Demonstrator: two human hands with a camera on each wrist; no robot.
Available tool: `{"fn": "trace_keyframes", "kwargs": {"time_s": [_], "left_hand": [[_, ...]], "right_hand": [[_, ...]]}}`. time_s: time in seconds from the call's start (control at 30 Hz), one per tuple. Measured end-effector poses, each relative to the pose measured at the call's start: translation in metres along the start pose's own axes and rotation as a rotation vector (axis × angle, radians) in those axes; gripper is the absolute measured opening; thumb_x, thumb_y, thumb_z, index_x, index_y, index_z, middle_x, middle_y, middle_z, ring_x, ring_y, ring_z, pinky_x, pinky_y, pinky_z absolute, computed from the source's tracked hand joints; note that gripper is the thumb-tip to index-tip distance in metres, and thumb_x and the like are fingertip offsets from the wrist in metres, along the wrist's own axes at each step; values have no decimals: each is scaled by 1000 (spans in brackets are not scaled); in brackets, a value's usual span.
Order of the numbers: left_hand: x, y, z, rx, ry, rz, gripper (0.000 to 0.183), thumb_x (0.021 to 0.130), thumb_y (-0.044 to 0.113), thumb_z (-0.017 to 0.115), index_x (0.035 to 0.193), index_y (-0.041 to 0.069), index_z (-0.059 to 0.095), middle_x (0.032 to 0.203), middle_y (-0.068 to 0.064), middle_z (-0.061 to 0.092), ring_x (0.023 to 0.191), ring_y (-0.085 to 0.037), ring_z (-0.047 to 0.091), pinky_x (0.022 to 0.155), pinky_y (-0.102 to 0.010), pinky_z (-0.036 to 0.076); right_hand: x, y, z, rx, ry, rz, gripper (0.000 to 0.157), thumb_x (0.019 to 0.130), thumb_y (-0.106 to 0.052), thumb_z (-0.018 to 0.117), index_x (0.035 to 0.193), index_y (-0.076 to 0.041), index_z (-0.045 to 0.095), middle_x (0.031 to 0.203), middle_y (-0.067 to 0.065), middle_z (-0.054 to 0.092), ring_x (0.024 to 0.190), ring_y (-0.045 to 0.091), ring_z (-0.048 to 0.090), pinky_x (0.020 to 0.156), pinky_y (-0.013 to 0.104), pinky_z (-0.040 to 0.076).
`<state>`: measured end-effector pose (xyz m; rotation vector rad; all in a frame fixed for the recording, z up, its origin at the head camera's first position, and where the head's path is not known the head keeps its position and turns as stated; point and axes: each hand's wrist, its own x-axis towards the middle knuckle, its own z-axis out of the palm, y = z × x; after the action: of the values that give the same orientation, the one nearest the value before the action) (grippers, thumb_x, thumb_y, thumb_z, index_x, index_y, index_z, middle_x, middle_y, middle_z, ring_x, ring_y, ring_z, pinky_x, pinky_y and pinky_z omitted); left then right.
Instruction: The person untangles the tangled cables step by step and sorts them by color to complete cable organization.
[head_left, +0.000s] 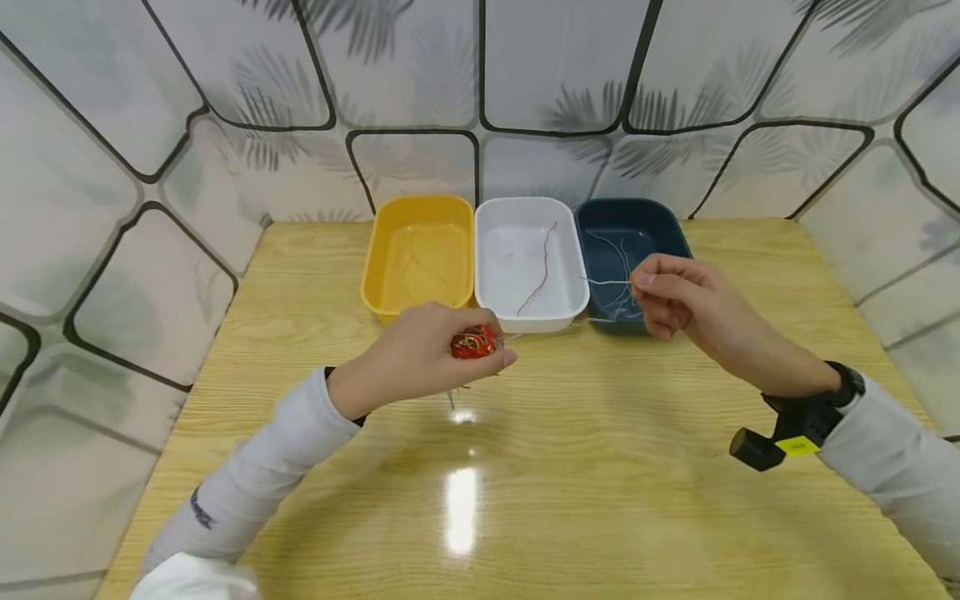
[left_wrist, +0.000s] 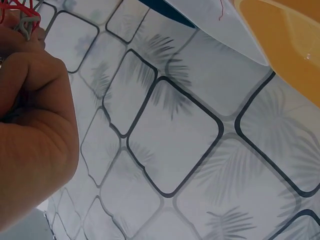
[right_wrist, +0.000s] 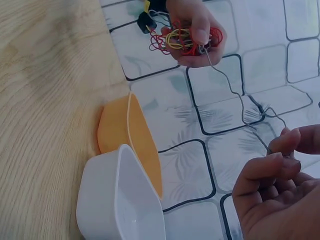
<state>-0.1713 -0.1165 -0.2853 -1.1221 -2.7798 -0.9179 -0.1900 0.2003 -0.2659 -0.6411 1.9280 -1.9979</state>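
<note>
Left hand (head_left: 420, 354) gripping tangled wire bundle (head_left: 473, 342), raised just nearside of yellow bin (head_left: 397, 229) and white bin (head_left: 502, 250); right hand (head_left: 690, 308) pinching grey wire (right_wrist: 243, 107) that spans the gap to bundle, overlapping navy bin's (head_left: 652, 221) near right edge in head view. Bins side by side along table's (head_left: 570, 467) far edge, wide wood stretch nearside, narrower margins left and right

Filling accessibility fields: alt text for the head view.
A person's left hand holds a mostly red tangle of strands while the right hand pinches a pale strand. A yellow bin, a white bin and a dark blue bin stand side by side on a wooden table, loose strands inside each.
</note>
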Motion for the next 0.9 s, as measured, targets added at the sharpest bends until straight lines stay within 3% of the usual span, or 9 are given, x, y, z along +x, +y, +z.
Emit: {"fn": "trace_keyframes", "kwargs": {"time_s": [0.1, 0.17, 0.27, 0.4, 0.5, 0.57, 0.73, 0.9], "left_hand": [[-1, -1, -2, -44, -15, -22, 26, 86, 57, 52, 85, 31, 58, 60, 18, 51, 51, -2, 46, 49, -23, 38], [-3, -2, -4, -75, -20, -47, 24, 86, 57, 52, 85, 33, 57, 61, 17, 52, 51, -2, 47, 50, -24, 40], [-4, -3, -6, -98, -10, -69, 23, 85, 57, 52, 86, 35, 57, 62, 16, 53, 51, -3, 47, 50, -25, 40], [-2, -3, -7, -76, -12, -69, 25, 84, 60, 51, 88, 36, 58, 60, 16, 52, 50, -4, 46, 50, -25, 39], [-1, -1, -7, -48, -32, -66, 29, 83, 62, 51, 89, 35, 58, 57, 14, 49, 49, -6, 44, 50, -26, 37], [0, 1, -7, -41, -46, -65, 30, 83, 64, 51, 89, 35, 57, 57, 14, 49, 49, -6, 44, 50, -26, 37], [2, 6, -7, -30, -53, -54, 33, 80, 66, 53, 91, 35, 57, 62, 14, 52, 52, -5, 46, 51, -26, 38], [2, 11, -5, 18, -83, -43, 36, 79, 67, 52, 92, 34, 58, 61, 14, 50, 53, -6, 45, 51, -25, 37]], "right_hand": [[-1, -2, -17, 104, 78, -53, 14, 98, -7, 39, 91, -3, 51, 65, 4, 26, 53, 18, 22, 53, 34, 20], [-2, -3, -34, 82, 152, -73, 12, 97, -8, 42, 92, -1, 51, 64, 4, 25, 54, 19, 23, 52, 32, 24], [-2, 1, -59, -79, 274, -27, 19, 94, -15, 50, 98, 3, 52, 68, 6, 34, 59, 19, 32, 53, 29, 33], [8, 13, -86, -355, 360, 74, 35, 92, -28, 54, 111, 1, 54, 81, 6, 51, 66, 17, 46, 58, 24, 43], [19, 21, -99, -487, 371, 148, 44, 91, -36, 53, 120, -3, 53, 91, 4, 58, 72, 15, 52, 61, 25, 46], [28, 25, -106, -508, 365, 197, 46, 91, -39, 52, 122, -5, 53, 92, 2, 60, 70, 15, 53, 60, 25, 45], [54, 26, -120, -584, 373, 283, 48, 91, -43, 50, 122, -6, 56, 85, -2, 64, 50, 15, 38, 48, 27, 33], [79, 41, -129, -821, 297, 390, 45, 95, -41, 44, 123, -9, 57, 96, 1, 67, 46, 13, 33, 46, 29, 32]]}}
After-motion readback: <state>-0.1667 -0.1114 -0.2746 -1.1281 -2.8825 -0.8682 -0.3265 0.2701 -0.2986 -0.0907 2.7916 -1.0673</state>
